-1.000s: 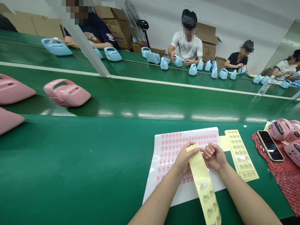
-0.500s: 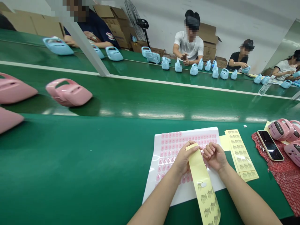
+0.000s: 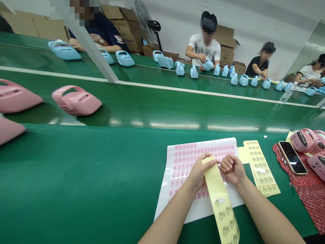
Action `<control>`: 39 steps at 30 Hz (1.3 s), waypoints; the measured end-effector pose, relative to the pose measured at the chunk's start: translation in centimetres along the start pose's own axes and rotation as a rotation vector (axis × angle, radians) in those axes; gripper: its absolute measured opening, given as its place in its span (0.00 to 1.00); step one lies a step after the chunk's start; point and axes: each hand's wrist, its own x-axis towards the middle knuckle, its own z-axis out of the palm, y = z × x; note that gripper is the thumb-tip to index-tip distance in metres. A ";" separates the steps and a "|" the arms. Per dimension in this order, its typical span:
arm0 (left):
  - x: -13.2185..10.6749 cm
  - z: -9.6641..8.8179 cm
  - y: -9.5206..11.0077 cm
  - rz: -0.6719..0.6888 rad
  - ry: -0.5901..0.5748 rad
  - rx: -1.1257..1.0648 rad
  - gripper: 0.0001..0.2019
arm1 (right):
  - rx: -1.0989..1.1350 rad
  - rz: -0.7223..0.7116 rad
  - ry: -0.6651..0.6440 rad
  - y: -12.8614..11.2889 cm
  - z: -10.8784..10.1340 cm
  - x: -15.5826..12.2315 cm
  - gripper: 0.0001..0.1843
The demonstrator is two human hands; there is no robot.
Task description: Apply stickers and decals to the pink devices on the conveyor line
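My left hand (image 3: 200, 171) pinches the top end of a long yellow backing strip (image 3: 221, 201) that carries small printed labels and hangs toward me. My right hand (image 3: 232, 168) is curled shut just right of the strip's top, fingertips together; what they pinch is too small to make out. Both hands hover over a white sheet (image 3: 185, 159) covered with rows of small pink stickers, lying on the green table (image 3: 88, 176).
More yellow label strips (image 3: 261, 167) lie right of the sheet. A phone (image 3: 291, 157) and pink shells (image 3: 304, 140) rest on red cloth (image 3: 312, 193) at the right. Pink shells (image 3: 76, 100) ride the conveyor at left. Across it, several people handle blue shells (image 3: 209, 64).
My hands and the strip have barely moved. The pink shells on the conveyor have drifted slightly right. The person in white opposite has picked up a blue shell.
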 end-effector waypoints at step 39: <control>-1.2 0.8 -0.8 0.534 0.123 0.566 0.13 | -0.188 0.074 0.072 0.8 0.8 -0.6 0.17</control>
